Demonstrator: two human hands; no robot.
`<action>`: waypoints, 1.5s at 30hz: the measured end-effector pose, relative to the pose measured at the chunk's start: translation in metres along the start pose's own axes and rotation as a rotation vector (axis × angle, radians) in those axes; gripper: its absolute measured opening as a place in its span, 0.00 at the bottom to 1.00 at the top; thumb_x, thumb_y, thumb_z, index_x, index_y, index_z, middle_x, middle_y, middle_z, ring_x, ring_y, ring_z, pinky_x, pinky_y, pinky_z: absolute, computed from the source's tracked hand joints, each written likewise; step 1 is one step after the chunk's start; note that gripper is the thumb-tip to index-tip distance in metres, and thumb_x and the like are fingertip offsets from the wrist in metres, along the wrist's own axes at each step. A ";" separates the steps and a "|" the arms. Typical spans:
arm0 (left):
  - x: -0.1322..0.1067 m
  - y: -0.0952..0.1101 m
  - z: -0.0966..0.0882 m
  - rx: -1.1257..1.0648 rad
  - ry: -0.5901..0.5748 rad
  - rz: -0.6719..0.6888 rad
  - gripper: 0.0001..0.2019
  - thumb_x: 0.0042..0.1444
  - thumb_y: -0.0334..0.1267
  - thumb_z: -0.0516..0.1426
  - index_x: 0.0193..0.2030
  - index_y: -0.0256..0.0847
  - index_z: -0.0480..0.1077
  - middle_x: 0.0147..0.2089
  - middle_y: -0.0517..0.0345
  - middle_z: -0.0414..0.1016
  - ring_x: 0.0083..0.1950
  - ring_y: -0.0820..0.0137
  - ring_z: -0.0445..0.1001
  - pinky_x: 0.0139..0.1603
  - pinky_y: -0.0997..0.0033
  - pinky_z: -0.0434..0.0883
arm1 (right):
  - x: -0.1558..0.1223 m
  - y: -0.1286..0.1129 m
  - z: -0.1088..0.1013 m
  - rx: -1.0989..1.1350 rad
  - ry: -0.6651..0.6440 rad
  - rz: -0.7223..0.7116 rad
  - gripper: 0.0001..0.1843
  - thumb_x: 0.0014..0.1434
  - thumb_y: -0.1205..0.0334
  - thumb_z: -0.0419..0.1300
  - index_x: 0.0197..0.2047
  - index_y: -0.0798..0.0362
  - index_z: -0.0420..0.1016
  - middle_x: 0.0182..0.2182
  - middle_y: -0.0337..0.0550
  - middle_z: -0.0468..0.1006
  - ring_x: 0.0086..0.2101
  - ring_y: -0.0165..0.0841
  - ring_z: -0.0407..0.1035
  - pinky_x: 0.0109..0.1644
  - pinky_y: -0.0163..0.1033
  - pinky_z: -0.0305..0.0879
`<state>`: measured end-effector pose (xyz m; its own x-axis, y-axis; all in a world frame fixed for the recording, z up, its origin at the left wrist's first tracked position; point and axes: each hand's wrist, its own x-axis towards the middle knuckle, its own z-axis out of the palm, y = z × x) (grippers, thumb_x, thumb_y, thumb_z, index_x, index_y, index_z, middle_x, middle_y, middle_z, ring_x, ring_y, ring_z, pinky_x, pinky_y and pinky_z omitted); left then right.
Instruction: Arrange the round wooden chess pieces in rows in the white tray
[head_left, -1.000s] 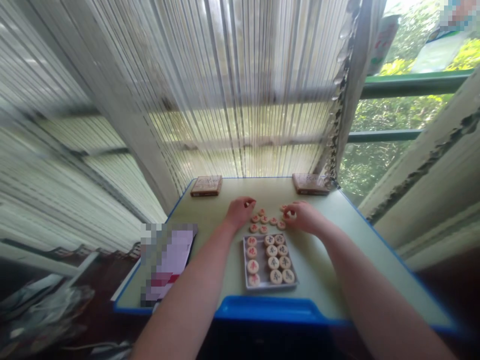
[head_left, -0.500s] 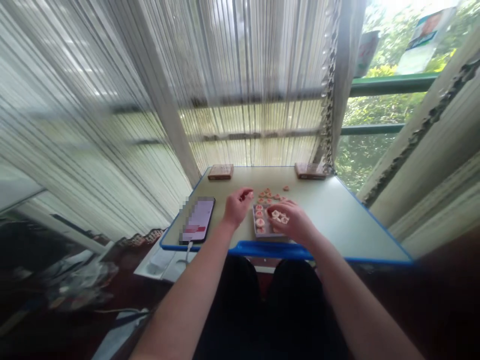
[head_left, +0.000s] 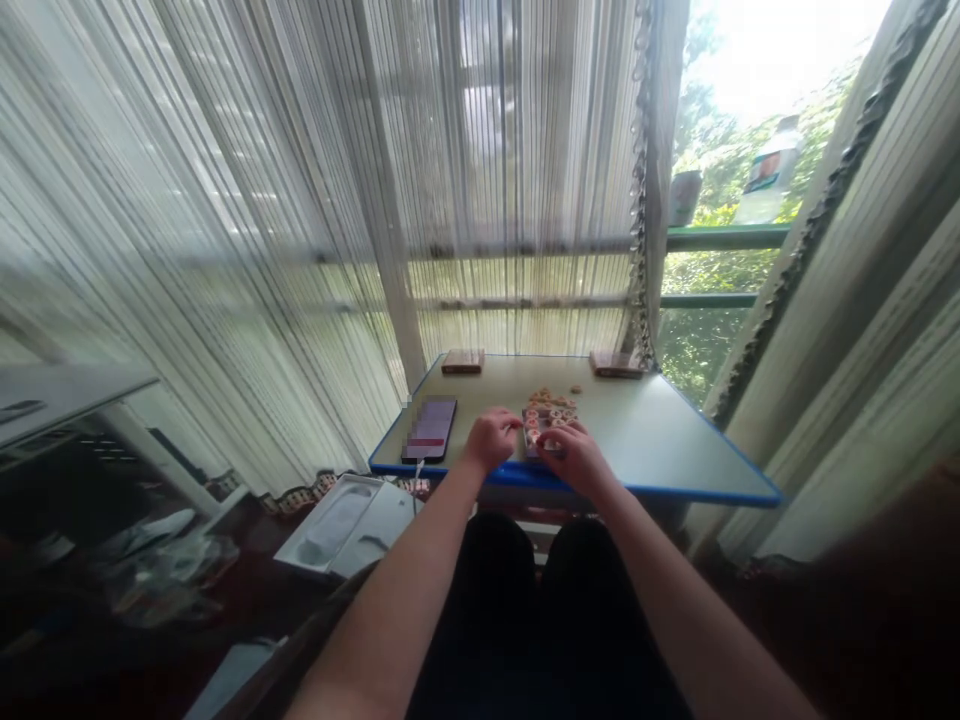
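Observation:
A shallow tray [head_left: 526, 447] sits near the table's front edge, with round wooden game pieces [head_left: 533, 423] marked in red lined up along its left side; they look like Chinese chess pieces. My right hand [head_left: 579, 455] reaches over the tray's right part and hides some of it. Its thumb and fingers close at a piece in the left row. Left of the tray is my left hand [head_left: 493, 439], fingers curled and tips pinched near the tray's edge; what they hold, if anything, is too small to tell. Loose pieces [head_left: 545, 397] lie scattered just behind the tray.
On the left of the blue-edged table [head_left: 652, 440] lies a phone [head_left: 436, 425] with a white cable [head_left: 419, 468]. Two flat boxes [head_left: 463, 361] [head_left: 616, 364] stand at the back corners. An open white box [head_left: 341, 525] is below, left of the table.
My right hand has come back toward the tray's front, its fingertips now at the left row. My left hand has moved nearer the tray's left edge. The camera view has shifted.

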<state>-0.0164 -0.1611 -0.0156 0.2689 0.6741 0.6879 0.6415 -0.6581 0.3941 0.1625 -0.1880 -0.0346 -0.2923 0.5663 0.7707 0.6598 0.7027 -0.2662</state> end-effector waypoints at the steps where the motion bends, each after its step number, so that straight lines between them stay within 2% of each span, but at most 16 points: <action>1: -0.001 0.001 -0.001 0.023 0.001 0.018 0.13 0.43 0.22 0.52 0.29 0.38 0.76 0.30 0.55 0.73 0.36 0.69 0.69 0.42 0.69 0.68 | 0.000 0.001 0.000 -0.004 -0.004 0.002 0.04 0.52 0.63 0.59 0.31 0.50 0.75 0.30 0.42 0.77 0.34 0.35 0.65 0.42 0.39 0.63; 5: -0.002 0.002 -0.001 0.044 -0.029 0.044 0.16 0.41 0.21 0.51 0.30 0.40 0.77 0.29 0.55 0.70 0.36 0.69 0.67 0.42 0.69 0.67 | -0.001 0.002 0.001 -0.028 -0.008 0.023 0.05 0.53 0.61 0.59 0.32 0.49 0.77 0.29 0.41 0.78 0.33 0.35 0.64 0.42 0.39 0.63; 12: 0.002 -0.004 0.004 -0.056 -0.078 0.039 0.17 0.42 0.20 0.50 0.29 0.39 0.78 0.26 0.57 0.68 0.32 0.72 0.66 0.39 0.73 0.67 | -0.002 0.003 0.002 -0.124 -0.024 0.076 0.06 0.52 0.56 0.60 0.32 0.45 0.79 0.29 0.39 0.79 0.35 0.36 0.65 0.44 0.42 0.58; 21: 0.001 -0.002 0.002 -0.081 -0.177 0.119 0.16 0.43 0.22 0.52 0.30 0.41 0.78 0.26 0.58 0.68 0.33 0.72 0.66 0.38 0.73 0.66 | -0.001 0.007 0.001 -0.076 -0.055 0.022 0.08 0.54 0.56 0.59 0.34 0.44 0.80 0.32 0.39 0.80 0.34 0.34 0.64 0.42 0.41 0.60; 34: 0.002 -0.001 0.001 -0.103 -0.149 0.053 0.11 0.44 0.25 0.54 0.27 0.39 0.77 0.27 0.58 0.70 0.33 0.72 0.67 0.37 0.73 0.66 | -0.001 0.002 -0.002 -0.068 -0.037 0.029 0.07 0.54 0.58 0.59 0.32 0.47 0.79 0.32 0.41 0.79 0.36 0.35 0.64 0.46 0.42 0.60; 45: 0.002 0.001 0.000 -0.133 -0.180 0.077 0.11 0.45 0.26 0.54 0.28 0.39 0.77 0.28 0.57 0.70 0.34 0.72 0.67 0.40 0.72 0.66 | 0.000 0.002 -0.003 -0.046 -0.057 0.055 0.07 0.54 0.59 0.58 0.32 0.47 0.78 0.33 0.39 0.79 0.36 0.36 0.64 0.46 0.42 0.61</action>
<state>-0.0150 -0.1601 -0.0142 0.4448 0.6612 0.6041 0.5169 -0.7403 0.4297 0.1661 -0.1879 -0.0334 -0.2930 0.6279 0.7210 0.7065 0.6503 -0.2792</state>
